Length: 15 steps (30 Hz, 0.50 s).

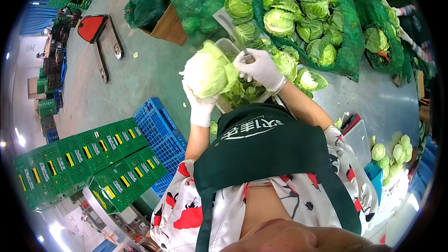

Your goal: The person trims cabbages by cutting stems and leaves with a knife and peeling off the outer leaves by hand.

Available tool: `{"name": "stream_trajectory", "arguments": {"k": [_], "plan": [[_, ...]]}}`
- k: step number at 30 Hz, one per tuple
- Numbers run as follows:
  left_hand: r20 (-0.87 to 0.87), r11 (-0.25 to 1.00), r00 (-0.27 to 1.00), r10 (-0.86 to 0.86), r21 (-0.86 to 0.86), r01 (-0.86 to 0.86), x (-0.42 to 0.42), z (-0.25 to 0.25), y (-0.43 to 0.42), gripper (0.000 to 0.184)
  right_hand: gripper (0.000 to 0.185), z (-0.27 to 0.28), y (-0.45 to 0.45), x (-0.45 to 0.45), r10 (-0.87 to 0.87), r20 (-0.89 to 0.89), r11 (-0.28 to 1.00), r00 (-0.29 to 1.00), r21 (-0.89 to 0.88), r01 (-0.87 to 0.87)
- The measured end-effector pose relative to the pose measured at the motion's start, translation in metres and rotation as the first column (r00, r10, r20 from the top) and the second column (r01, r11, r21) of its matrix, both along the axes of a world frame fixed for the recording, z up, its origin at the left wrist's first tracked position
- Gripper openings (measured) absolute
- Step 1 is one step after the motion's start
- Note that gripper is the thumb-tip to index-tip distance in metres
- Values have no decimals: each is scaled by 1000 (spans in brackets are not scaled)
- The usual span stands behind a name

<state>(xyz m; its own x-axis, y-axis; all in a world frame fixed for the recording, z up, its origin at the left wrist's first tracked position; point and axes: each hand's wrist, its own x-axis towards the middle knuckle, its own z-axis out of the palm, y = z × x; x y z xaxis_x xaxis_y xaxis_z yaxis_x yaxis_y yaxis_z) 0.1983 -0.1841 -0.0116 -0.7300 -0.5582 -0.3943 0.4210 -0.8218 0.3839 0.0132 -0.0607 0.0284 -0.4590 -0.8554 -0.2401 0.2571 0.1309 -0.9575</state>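
Green apron, white Chinese lettering, held cabbage

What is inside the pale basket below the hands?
Green leaves show inside the basket. Its bottom cannot be seen under them; the held cabbage and right hand also cover part of the inside.

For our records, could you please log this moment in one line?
left hand: holding cabbage | right hand: gripping knife | below: basket, leaves
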Motion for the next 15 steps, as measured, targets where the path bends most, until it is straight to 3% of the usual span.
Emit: {"name": "stream_trajectory", "arguments": {"k": [3, 7, 12, 15], "plan": [[-73, 995, 997, -40, 88, 47, 1, -2, 0, 77, 19, -18, 9, -24, -62, 63, 998, 996, 26, 61], [-349, 953, 929, -120, 222, 206, 9, -33, -8, 75, 16, -47, 15, -52, -182, 39, 983, 983, 30, 181], [-249, 948, 961, -122, 258, 188, 10, -30, -12, 73, 15, -94, 12, -60, -215, -84, 938, 973, 259, 229], [-282, 957, 932, -229, 108, 268, 9, -39, -15, 77, 17, -140, 9, -54, -195, -125, 921, 973, 318, 225]]}}
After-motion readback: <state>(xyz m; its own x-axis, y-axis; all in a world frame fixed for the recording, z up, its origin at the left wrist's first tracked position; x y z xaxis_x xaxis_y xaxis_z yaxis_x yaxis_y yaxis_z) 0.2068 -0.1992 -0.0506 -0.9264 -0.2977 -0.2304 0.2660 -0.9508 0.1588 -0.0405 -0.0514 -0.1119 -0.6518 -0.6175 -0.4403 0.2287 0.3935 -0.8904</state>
